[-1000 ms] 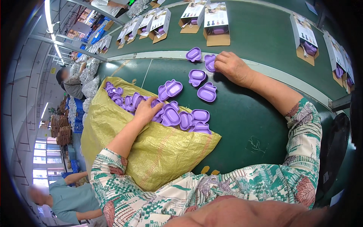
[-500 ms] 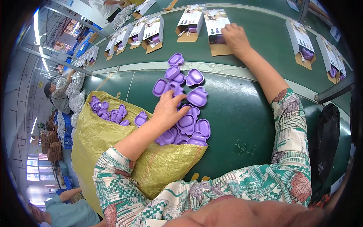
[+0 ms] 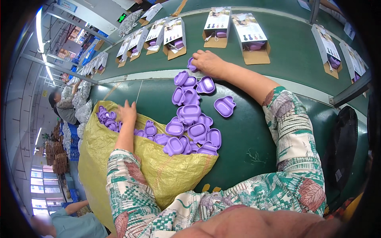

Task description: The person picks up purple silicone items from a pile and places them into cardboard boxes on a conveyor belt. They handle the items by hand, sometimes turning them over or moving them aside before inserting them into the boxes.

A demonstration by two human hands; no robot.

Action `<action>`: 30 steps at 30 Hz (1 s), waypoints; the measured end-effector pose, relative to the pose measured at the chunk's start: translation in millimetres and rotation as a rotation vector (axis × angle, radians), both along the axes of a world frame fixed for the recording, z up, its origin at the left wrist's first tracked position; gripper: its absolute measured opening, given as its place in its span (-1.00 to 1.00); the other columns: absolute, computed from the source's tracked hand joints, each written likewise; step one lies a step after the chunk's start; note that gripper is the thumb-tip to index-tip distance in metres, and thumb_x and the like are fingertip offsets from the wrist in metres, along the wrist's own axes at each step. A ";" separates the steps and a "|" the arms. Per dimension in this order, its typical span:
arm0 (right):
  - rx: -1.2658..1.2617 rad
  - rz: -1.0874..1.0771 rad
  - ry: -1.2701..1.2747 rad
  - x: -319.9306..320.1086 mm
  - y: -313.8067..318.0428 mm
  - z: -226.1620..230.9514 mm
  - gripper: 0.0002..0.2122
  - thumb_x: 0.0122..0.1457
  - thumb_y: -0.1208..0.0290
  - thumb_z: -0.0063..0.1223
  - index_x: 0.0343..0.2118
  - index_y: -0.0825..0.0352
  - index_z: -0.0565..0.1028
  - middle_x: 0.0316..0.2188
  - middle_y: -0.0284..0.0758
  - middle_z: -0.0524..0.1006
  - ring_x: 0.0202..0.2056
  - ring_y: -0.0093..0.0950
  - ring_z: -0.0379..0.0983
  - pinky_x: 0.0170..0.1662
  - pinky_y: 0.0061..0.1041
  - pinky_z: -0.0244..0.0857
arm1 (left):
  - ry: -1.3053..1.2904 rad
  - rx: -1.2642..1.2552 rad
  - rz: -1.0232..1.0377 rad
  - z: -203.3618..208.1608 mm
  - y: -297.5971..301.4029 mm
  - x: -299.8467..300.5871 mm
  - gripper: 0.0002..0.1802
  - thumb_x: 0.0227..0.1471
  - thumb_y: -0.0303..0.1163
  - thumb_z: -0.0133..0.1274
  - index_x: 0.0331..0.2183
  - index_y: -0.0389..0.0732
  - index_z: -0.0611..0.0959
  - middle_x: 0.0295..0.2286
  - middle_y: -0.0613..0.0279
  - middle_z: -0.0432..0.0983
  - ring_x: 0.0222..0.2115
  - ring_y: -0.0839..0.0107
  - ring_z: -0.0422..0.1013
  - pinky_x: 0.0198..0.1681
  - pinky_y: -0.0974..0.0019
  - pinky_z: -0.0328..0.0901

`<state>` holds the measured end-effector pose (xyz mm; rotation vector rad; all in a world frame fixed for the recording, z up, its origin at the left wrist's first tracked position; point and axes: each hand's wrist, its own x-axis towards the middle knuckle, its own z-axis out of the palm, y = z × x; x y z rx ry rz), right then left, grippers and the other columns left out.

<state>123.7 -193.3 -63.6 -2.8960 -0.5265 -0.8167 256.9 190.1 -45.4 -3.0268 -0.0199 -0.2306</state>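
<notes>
My right hand [image 3: 209,63] is closed on a small purple plastic tray [image 3: 191,65] at the far end of a pile. Similar purple trays [image 3: 189,114], shallow with rounded recesses and shaped rims, lie heaped on the green table in front of me. One separate tray [image 3: 224,106] sits to the right of the heap. Over the mouth of a yellow woven sack [image 3: 170,170], my left hand [image 3: 127,112] has its fingers spread and holds nothing. More purple pieces [image 3: 106,117] show inside the sack's opening beside that hand.
Beyond a pale rail, a green conveyor belt [image 3: 287,47] carries open-ended boxes, including one box [image 3: 250,31] with a purple item in its mouth. A metal post [image 3: 351,90] and a black bag [image 3: 342,146] stand at the right. A person [image 3: 65,105] is at the far left.
My right hand has left the box and come back to the purple trays. My left hand has moved left from the heap to the sack. One tray now lies apart; the boxes have shifted right.
</notes>
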 end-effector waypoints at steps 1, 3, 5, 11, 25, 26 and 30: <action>-0.026 0.015 -0.022 5.6 8.8 6.7 -0.83 -0.04 0.48 -0.06 -0.34 0.28 0.46 -0.32 -0.29 0.42 -0.18 -0.33 0.36 -0.20 -0.34 0.28 | 0.109 -0.070 -0.003 -1.0 37.5 20.4 -0.32 0.03 0.15 -0.14 0.13 0.06 0.31 0.13 -0.15 0.09 0.12 -0.14 0.07 0.05 -0.25 0.06; -0.049 0.009 -0.018 -3.2 3.7 -1.6 -0.85 -0.03 0.47 -0.07 -0.35 0.28 0.45 -0.32 -0.30 0.42 -0.18 -0.35 0.35 -0.19 -0.36 0.27 | 0.169 -0.133 -0.014 -23.3 47.9 16.4 -0.29 0.03 0.15 -0.16 0.13 -0.02 0.30 0.05 -0.23 0.21 0.05 -0.13 0.20 0.06 -0.17 0.09; -0.028 -0.033 -0.026 -25.8 -8.0 -2.1 -0.87 -0.03 0.47 -0.08 -0.37 0.27 0.44 -0.33 -0.31 0.41 -0.18 -0.36 0.35 -0.19 -0.37 0.27 | 0.164 -0.139 -0.040 -21.7 49.3 5.4 -0.31 0.03 0.14 -0.17 0.12 -0.03 0.31 0.03 -0.23 0.23 0.02 -0.13 0.23 0.05 -0.12 0.13; -0.067 -0.346 -0.208 -63.5 -62.9 11.4 -0.83 -0.01 0.50 -0.13 -0.31 0.28 0.42 -0.34 -0.31 0.40 -0.21 -0.36 0.35 -0.21 -0.41 0.23 | 0.159 -0.214 -0.207 -12.1 39.1 -38.6 -0.34 0.01 0.04 -0.08 -0.04 -0.32 0.46 -0.12 -0.25 0.39 -0.04 -0.07 0.29 0.02 0.06 0.18; 0.152 -0.009 -0.208 -99.2 -46.4 17.2 -0.80 -0.14 0.54 0.07 -0.38 0.26 0.42 -0.39 -0.30 0.41 -0.31 -0.31 0.38 -0.29 -0.34 0.27 | 0.159 -0.469 -0.782 5.0 -88.5 -134.1 -0.49 0.05 -0.20 -0.02 -0.04 -0.35 0.41 -0.08 -0.13 0.37 -0.07 -0.04 0.31 0.00 0.11 0.20; 0.181 0.096 -0.171 -124.0 -15.5 20.8 -0.74 -0.23 0.53 0.15 -0.40 0.26 0.39 -0.41 -0.28 0.40 -0.32 -0.31 0.38 -0.28 -0.34 0.27 | 0.186 -0.498 -0.809 6.0 -97.2 -138.0 -0.48 0.06 -0.19 -0.03 -0.03 -0.35 0.41 -0.06 -0.14 0.35 -0.05 -0.05 0.29 0.01 0.11 0.19; 0.079 0.244 0.103 -161.7 29.2 9.0 -0.72 -0.16 0.27 0.20 -0.43 0.26 0.37 -0.37 -0.30 0.37 -0.23 -0.36 0.33 -0.20 -0.36 0.21 | 0.231 -0.512 -0.900 12.0 -107.3 -147.1 -0.47 0.08 -0.19 -0.04 0.01 -0.31 0.39 0.00 -0.16 0.29 0.02 -0.05 0.23 0.07 0.12 0.14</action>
